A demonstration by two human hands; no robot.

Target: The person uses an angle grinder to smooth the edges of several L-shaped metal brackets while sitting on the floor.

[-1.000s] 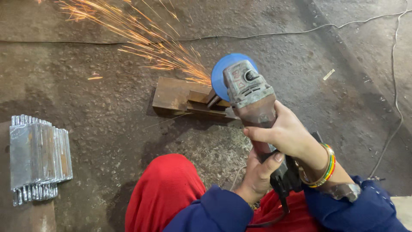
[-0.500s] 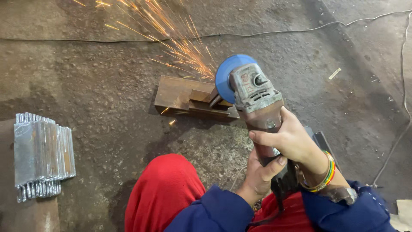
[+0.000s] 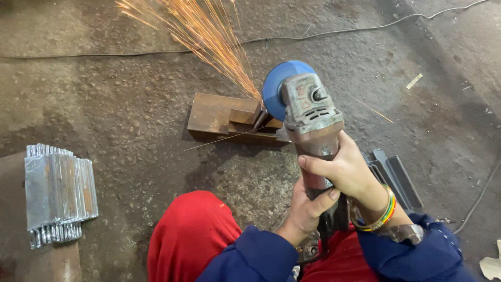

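the floor [image 3: 120, 109] is rough, dark, pitted concrete, dusty and stained. a thin cable [image 3: 334, 32] runs across it far above the hands, and another cable [image 3: 477, 201] curves along just right of them. well left of the hands stands a stack of grey metal plates [image 3: 58, 193]. a pale scrap [image 3: 414, 81] lies up and to the right.

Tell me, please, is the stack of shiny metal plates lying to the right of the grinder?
No, the stack of metal plates lies far left on the floor, well apart from the angle grinder.
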